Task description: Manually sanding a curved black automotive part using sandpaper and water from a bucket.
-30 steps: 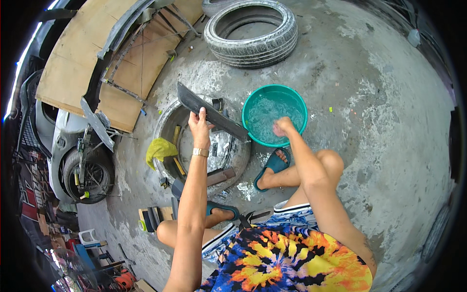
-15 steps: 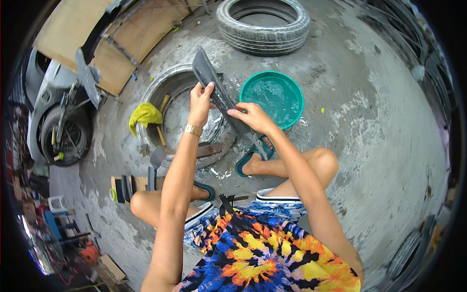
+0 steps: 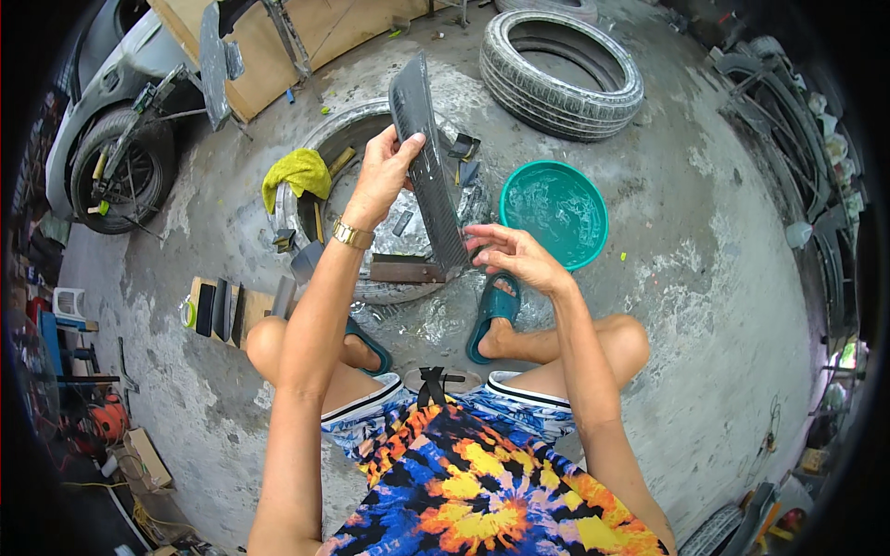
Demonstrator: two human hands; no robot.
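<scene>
My left hand grips a long, narrow, dark panel with a woven carbon-fibre look, thumb on its face and fingers behind its left edge. The wet panel stands tilted over a tyre lying flat on the floor. Beside the panel's lower right edge is my right hand, its fingers apart and holding nothing; whether a fingertip touches the panel I cannot tell. A brown block lies across the tyre's near side. Right of the tyre stands a green basin of water.
A yellow-green cloth drapes over the tyre's left rim. Several dark blocks rest on a wooden board at the left. Another tyre lies beyond the basin. A grey car body with its wheel stands at the far left.
My right hand has let go of the panel and moved down toward its lower end, fingers spreading. My left hand still holds the panel, now more upright. The whole view has shifted.
</scene>
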